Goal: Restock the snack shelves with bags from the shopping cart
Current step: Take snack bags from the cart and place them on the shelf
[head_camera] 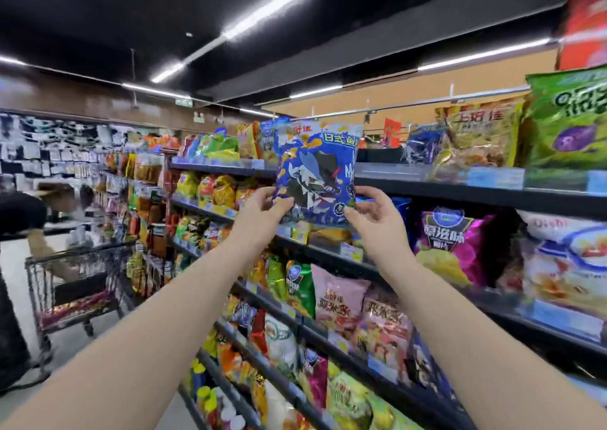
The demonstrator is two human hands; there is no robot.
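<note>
A blue snack bag (pixel 317 170) with a cartoon figure is held upright in front of the top shelf (pixel 387 172). My left hand (pixel 262 211) pinches its lower left corner, and my right hand (pixel 374 214) pinches its lower right corner. Behind the bag, the top shelf shows a bare stretch between a blue bag (pixel 422 144) on the right and more bags on the left. The shopping cart (pixel 78 282) stands in the aisle at the left, with a few packets lying in its bottom.
Shelves full of snack bags run along the right side, with a green bag (pixel 568 117) and a yellow bag (pixel 483 137) on the top tier. A person in dark clothes (pixel 19 219) stands by the cart at the left edge.
</note>
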